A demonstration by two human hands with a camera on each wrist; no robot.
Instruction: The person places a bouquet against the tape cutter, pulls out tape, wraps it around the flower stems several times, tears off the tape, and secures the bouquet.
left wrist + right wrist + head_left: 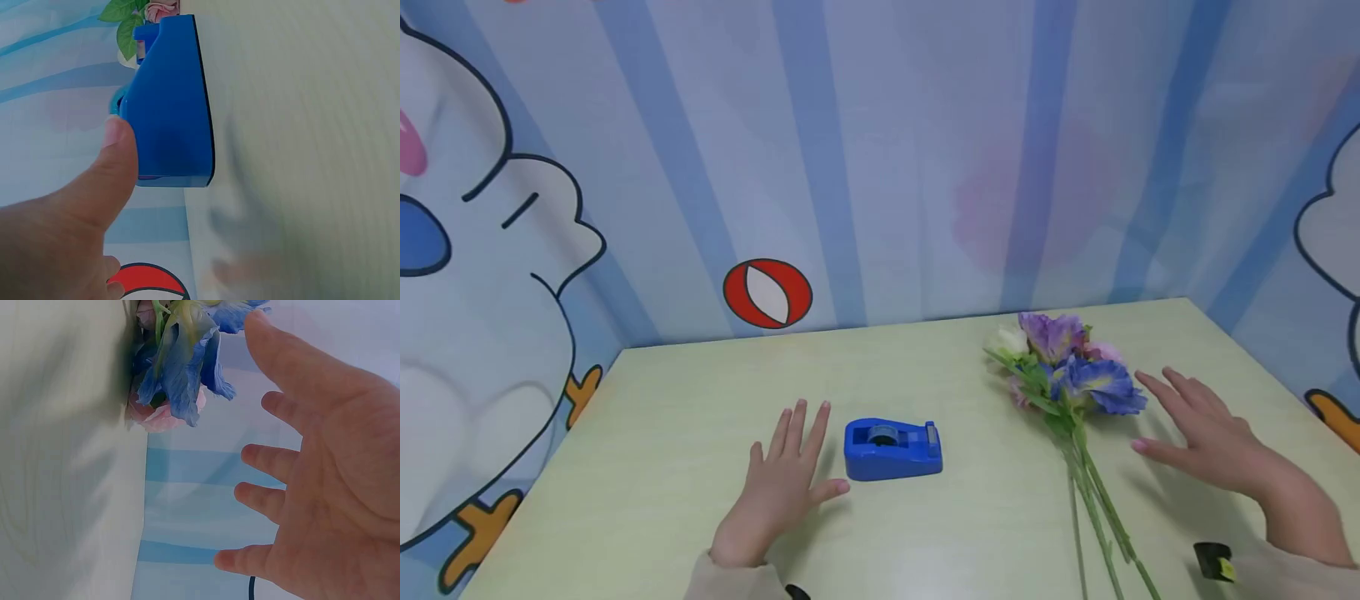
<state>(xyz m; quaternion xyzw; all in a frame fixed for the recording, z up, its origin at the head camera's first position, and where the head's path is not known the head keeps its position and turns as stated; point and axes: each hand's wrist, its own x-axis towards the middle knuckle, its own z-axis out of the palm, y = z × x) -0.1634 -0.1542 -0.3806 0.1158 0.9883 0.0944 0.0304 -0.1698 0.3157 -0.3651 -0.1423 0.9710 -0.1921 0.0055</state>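
While both hands hover just above a pale green table (685, 433), the work appears to stand at its reaching stage — nothing is lifted yet. The left hand (782, 487) lies flat with fingers straight and spread, grasping nothing; its thumb tip points at the near left end of a blue tape dispenser (892, 448), which sits at about two o'clock from that hand, just beside it. In the left wrist view the thumb (119, 156) is close against the side of the dispenser (172, 106), though whether skin meets plastic cannot be told. The right hand (1206, 433) is likewise released, its fingers straight and splayed, with a bunch of artificial flowers (1067, 371) at its ten o'clock; the blue bloom lies just off the fingertips, near but apart. The right wrist view shows the open palm (337, 481) and the blue petals (187, 369) with a clear gap between them. The green stems (1101, 508) run from the blooms toward five o'clock, off the near edge of the head view, to the left of the right wrist. Behind the table hangs a cartoon-printed backdrop (880, 150) with a red and white ball (767, 293). In my judgement the next move calls for the left hand to close round the dispenser's body and steady it, and for the right to come down on the flowers low on the stems — not on the soft petals, which would crush.
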